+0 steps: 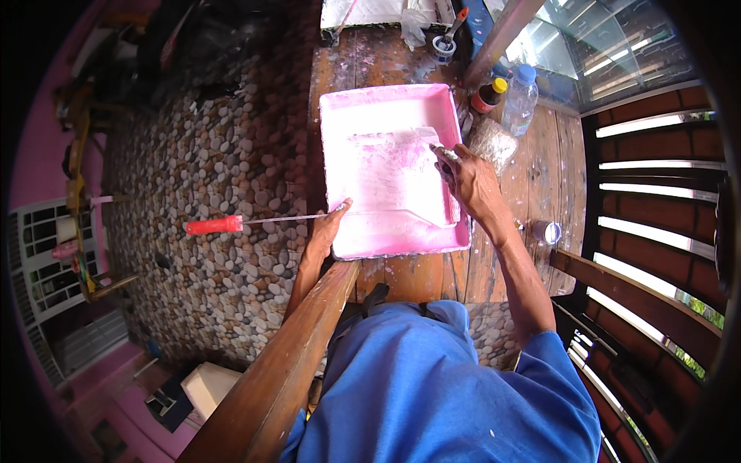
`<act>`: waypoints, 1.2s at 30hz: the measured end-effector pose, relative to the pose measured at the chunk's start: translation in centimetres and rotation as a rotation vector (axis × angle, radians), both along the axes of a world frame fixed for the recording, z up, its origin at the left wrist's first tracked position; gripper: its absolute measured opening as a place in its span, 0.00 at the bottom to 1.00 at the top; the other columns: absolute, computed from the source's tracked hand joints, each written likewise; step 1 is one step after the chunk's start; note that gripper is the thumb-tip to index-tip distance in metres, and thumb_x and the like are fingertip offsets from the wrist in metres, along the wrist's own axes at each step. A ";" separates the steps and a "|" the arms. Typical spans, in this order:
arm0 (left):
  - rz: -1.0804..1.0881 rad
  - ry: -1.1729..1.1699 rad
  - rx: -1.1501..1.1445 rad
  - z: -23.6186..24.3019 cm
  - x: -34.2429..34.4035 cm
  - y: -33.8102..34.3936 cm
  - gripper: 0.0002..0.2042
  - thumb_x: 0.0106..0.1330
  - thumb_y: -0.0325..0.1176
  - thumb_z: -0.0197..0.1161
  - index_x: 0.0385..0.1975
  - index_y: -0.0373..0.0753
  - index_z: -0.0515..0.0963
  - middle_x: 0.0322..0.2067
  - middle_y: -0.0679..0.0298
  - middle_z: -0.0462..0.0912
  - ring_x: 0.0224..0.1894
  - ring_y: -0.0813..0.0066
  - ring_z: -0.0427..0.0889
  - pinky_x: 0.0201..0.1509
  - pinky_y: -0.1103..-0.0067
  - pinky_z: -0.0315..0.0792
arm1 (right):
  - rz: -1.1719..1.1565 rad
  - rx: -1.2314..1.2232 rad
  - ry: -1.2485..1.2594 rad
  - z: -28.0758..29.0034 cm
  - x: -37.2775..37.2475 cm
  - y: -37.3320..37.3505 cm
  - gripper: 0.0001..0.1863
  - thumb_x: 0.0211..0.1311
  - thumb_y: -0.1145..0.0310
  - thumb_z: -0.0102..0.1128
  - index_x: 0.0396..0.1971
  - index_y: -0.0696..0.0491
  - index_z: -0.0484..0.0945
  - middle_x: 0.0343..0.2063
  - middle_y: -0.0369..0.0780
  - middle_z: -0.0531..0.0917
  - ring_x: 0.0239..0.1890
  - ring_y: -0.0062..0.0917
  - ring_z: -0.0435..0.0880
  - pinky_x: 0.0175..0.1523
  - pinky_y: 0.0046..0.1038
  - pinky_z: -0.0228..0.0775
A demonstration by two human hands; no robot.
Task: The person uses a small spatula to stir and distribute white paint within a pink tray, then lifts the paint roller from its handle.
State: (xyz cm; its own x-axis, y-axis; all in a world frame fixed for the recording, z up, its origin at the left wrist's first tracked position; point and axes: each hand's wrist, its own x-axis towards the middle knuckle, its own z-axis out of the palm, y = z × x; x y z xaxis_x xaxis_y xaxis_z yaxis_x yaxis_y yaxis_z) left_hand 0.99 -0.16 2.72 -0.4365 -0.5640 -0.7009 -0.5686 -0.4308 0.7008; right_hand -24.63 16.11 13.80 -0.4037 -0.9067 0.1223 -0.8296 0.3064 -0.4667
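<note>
A paint tray [397, 96] coated in pale pink paint lies on the wooden table in front of me. My right hand [472, 181] is closed around a flat, paint-covered tool [427, 135], apparently a paintbrush; its wide end is over the wet paint in the tray. My left hand [330, 225] grips the tray's left rim near its lower corner, thumb on the inside. A paint roller with a red handle [214, 224] lies across the tray, its thin rod passing by my left thumb. The handle sticks out over the floor, and the roller end rests along the tray's right wall.
Right of the tray stand a dark bottle with a yellow cap [489, 96], a clear plastic bottle [522, 100] and a wrapped bundle [494, 144]. A small tin [546, 231] is nearer me. A cup [444, 49] with a brush stands behind. A wooden post [285, 363] rises at my left.
</note>
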 end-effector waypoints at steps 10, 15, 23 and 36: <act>0.004 -0.043 0.018 1.0 -0.4 0.2 0.28 0.57 0.49 0.61 0.51 0.33 0.72 0.54 0.55 0.70 0.60 0.69 0.63 0.63 0.76 0.54 | 0.032 -0.009 0.016 -0.2 -0.2 -1.8 0.08 0.58 0.71 0.48 0.32 0.59 0.75 0.26 0.48 0.75 0.23 0.39 0.77 0.28 0.36 0.70; 0.004 -0.086 -0.029 -1.0 0.2 -0.3 0.30 0.55 0.50 0.62 0.51 0.32 0.72 0.54 0.54 0.70 0.60 0.68 0.63 0.63 0.75 0.55 | 0.073 0.052 0.040 -0.6 1.6 -1.9 0.08 0.59 0.70 0.47 0.29 0.58 0.74 0.27 0.49 0.76 0.26 0.38 0.78 0.31 0.35 0.71; 0.013 -0.088 -0.014 0.4 -0.2 0.2 0.31 0.54 0.51 0.63 0.50 0.32 0.72 0.55 0.53 0.69 0.60 0.66 0.63 0.63 0.74 0.54 | 0.099 0.015 0.049 -0.2 1.3 -2.7 0.08 0.60 0.71 0.45 0.30 0.60 0.71 0.27 0.50 0.74 0.28 0.40 0.78 0.31 0.37 0.70; -0.015 -0.076 -0.007 0.8 -0.4 0.1 0.33 0.52 0.54 0.63 0.51 0.33 0.72 0.56 0.50 0.66 0.62 0.63 0.60 0.65 0.72 0.50 | 0.168 -0.050 0.072 -2.0 3.3 -4.3 0.10 0.61 0.70 0.43 0.29 0.61 0.71 0.25 0.50 0.74 0.25 0.38 0.78 0.30 0.35 0.72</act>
State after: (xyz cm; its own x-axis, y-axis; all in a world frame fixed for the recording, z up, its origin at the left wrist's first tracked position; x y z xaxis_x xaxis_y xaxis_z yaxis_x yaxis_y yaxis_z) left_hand 0.60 -0.06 3.50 -0.3903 -0.5630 -0.7285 -0.6266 -0.4173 0.6582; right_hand -21.29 11.81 11.85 -0.2361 -0.9527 0.1916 -0.8988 0.1392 -0.4157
